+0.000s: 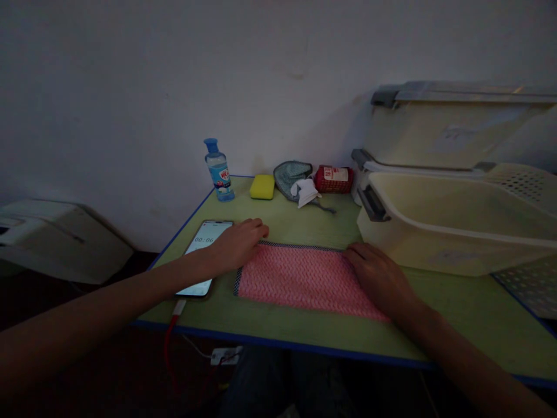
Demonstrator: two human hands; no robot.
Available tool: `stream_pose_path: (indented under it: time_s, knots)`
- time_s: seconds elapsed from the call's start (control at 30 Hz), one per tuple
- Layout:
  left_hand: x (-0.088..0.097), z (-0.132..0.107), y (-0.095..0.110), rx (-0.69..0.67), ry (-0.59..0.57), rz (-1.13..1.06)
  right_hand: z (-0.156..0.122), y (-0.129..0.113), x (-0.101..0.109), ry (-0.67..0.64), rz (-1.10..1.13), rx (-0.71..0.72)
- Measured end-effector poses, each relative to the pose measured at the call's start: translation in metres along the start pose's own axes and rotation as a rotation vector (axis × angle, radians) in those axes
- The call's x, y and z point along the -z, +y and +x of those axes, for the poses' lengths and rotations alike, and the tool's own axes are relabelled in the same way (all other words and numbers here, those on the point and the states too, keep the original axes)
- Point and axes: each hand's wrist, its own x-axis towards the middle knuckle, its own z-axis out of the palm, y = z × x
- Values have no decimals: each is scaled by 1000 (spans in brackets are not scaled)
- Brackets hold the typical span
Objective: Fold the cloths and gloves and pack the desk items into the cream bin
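Observation:
A pink textured cloth (300,276) with a dark checked border lies on the table as a wide rectangle. At its far left corner is my left hand (241,241), fingers curled down and closed on the edge; the wrist passes over a phone. My right hand (376,273) is closed on the far right corner, its palm covering the cloth's right side. Both thumbs are mostly hidden. The phone (198,287), lit with a timer, lies left of the cloth with a red cable (169,334) at its near end.
Along the wall stand a blue bottle (220,174), a yellow sponge (262,187), a grey-green mesh item (289,177), a crumpled white piece (304,190) and a red package (333,179). An open cream bin (435,244) is on the right. The table (278,328) has a blue edge.

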Motion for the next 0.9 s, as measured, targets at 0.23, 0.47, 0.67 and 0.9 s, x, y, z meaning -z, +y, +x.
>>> stream_pose_path:
  time_s: [0.23,0.47,0.67,0.9]
  knots:
    - [-3,-53,-9,165,208,-89,-1,1,-1,-25,20,-6]
    - [-23,-115,-29,338,117,-24,-1,2,-2,3,30,7]
    - [-23,-109,-35,375,184,-144,0,3,-5,14,25,7]
    - [-17,-84,-47,391,192,-205,0,2,-5,19,42,6]
